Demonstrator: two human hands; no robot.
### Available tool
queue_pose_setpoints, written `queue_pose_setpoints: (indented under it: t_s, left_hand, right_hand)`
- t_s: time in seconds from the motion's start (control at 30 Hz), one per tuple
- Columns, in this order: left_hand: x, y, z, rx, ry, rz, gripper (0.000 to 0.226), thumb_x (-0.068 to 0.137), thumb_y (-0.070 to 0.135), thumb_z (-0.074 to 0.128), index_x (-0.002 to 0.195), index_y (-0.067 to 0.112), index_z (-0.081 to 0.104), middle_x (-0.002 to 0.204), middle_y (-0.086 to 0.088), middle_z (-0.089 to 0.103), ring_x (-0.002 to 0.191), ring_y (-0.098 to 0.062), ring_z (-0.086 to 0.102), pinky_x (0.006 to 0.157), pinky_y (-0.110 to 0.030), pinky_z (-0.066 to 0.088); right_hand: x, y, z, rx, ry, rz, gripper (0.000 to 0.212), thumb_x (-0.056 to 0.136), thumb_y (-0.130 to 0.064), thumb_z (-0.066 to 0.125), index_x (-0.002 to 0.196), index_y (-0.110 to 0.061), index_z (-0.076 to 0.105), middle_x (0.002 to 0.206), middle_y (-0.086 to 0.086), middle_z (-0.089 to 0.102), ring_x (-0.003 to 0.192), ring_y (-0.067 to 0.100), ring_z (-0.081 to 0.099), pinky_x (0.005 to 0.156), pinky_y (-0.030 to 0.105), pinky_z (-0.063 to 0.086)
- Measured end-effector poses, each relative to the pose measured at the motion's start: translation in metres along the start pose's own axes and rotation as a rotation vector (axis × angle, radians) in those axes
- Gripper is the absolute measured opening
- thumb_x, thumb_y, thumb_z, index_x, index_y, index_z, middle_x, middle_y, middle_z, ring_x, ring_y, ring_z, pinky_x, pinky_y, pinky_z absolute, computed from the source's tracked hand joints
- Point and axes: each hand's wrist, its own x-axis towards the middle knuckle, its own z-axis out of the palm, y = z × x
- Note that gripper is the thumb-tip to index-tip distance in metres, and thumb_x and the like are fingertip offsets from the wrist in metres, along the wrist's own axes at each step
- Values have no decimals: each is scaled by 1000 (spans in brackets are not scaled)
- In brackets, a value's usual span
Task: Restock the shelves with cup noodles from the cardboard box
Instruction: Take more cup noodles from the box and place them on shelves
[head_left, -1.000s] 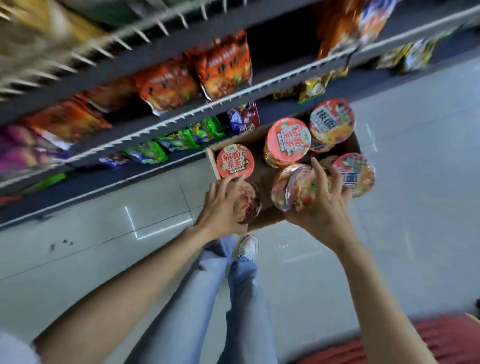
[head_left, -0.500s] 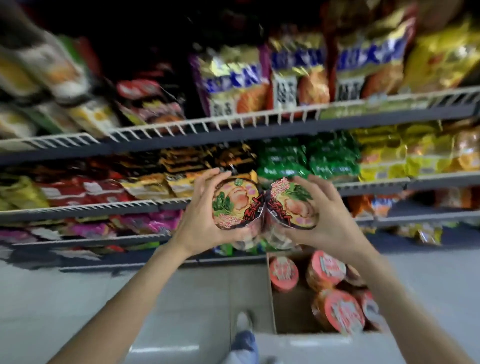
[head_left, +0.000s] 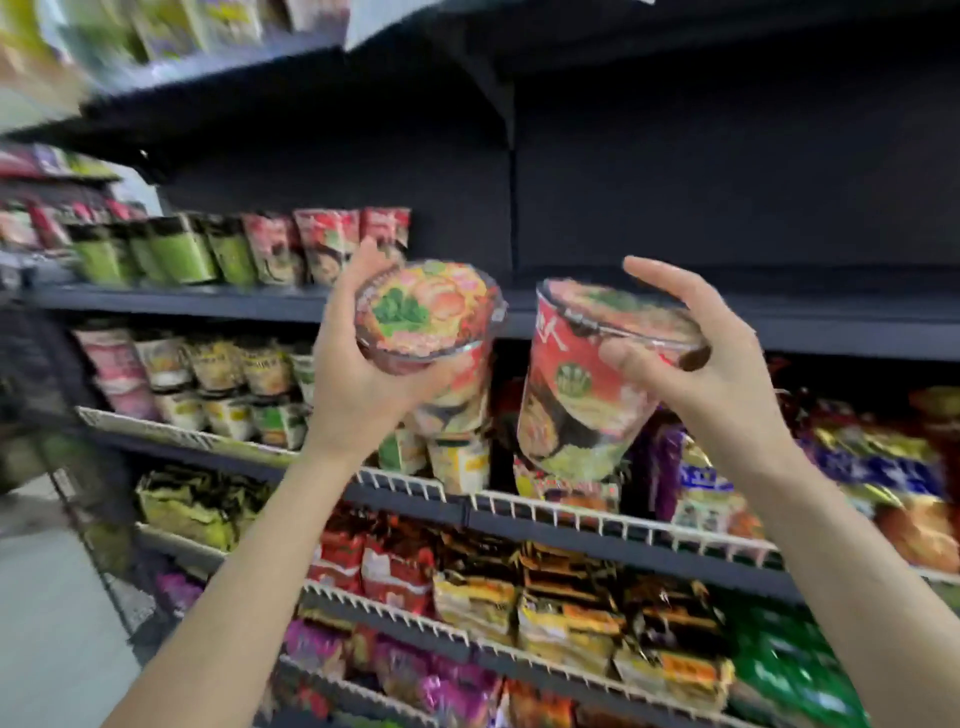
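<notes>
left hand (head_left: 358, 374) grip: wrapped round a cup noodle (head_left: 431, 332) | right hand (head_left: 701, 364) grip: thumb and fingers clasp second cup (head_left: 582, 384) near its rim | both cups raised before the dark shelf (head_left: 779, 322), right of the shelved cups (head_left: 291, 249) | likely light, thin-walled, crushable: hold sidewall gently

Dark shelf (head_left: 171, 299) carries a row of green and red cups (head_left: 244, 249) at its left end

Dim indoor light, heavy motion blur at left edge, wide-angle bending
</notes>
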Motion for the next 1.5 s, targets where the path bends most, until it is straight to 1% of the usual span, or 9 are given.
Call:
queue_pose_setpoints:
  t_s: [0.1, 0.23, 0.47, 0.8, 0.93, 1.13, 1.27, 1.33, 1.5]
  left_hand:
    - [59, -47, -19, 112, 165, 101, 82, 68, 46, 77, 136, 16, 40, 137, -1, 43, 128, -13, 42, 105, -36, 40]
    - [133, -121, -34, 234, 222, 181, 66, 70, 44, 76, 120, 9, 51, 126, -9, 47, 120, -15, 44, 101, -19, 34]
    - [226, -222, -20, 286, 142, -83, 37, 68, 52, 75, 87, 22, 61, 97, 2, 56, 86, -7, 52, 74, -21, 40]
    - [252, -281, -30, 492, -200, -63, 75, 71, 50, 71, 128, 38, 23, 134, 2, 33, 100, -24, 58, 80, -39, 53]
    - [255, -287, -27, 481, -224, -55, 72, 74, 54, 67, 130, 40, 23, 138, 5, 28, 106, -26, 56, 80, -36, 50]
    - [257, -289, -24, 612, -261, -35, 78, 80, 64, 50, 140, 40, 7, 147, 0, 17, 110, -27, 54, 74, -32, 47]
    - [257, -283, -28, 629, -321, -99, 81, 88, 54, 47, 142, 44, -12, 155, 4, 1, 77, -16, 61, 55, -24, 45]
    - [251, -276, -30, 731, -286, -93, 82, 88, 54, 48, 145, 40, -10, 156, -2, 3, 72, -17, 61, 52, -24, 43]
    - [216, -241, -26, 829, -32, 16, 63, 87, 47, 53, 142, 24, 32, 137, -11, 41, 118, -31, 43, 74, -37, 44]
  right_hand:
    - [57, 1, 33, -42, 67, -169, 45, 72, -51, 68, 114, -38, 60, 136, -10, 48, 126, -3, 43, 102, 28, 43]
    - [129, 14, 80, -176, 108, -300, 46, 73, -53, 68, 116, -36, 60, 133, -10, 47, 126, 5, 44, 102, 27, 43]
    - [251, 73, 171, -558, -19, -206, 57, 77, -59, 65, 124, -28, 60, 136, -5, 46, 128, 23, 34, 106, 30, 31]
    - [377, 156, 251, -811, -44, 81, 56, 85, -67, 45, 125, -30, 54, 136, 9, 41, 124, 41, 39, 106, 49, 28]
    - [400, 177, 271, -796, -250, 311, 60, 90, -66, 33, 134, -26, 44, 143, 13, 35, 132, 43, 30, 107, 50, 25]
    - [397, 173, 252, -615, -407, 272, 43, 103, -31, 30, 144, -18, 32, 152, 5, 28, 140, 31, 22, 110, 32, 19]
    - [373, 155, 235, -653, -401, 210, 55, 95, -19, 46, 146, -22, 25, 148, 11, 21, 119, 25, 47, 93, 24, 36]
    - [357, 141, 229, -736, -407, 116, 57, 93, -19, 50, 145, -21, 27, 147, 9, 23, 111, 25, 52, 93, 29, 42]
    - [310, 103, 207, -887, -270, -126, 47, 93, -25, 49, 139, -25, 38, 139, 1, 45, 120, 25, 48, 92, 35, 40]
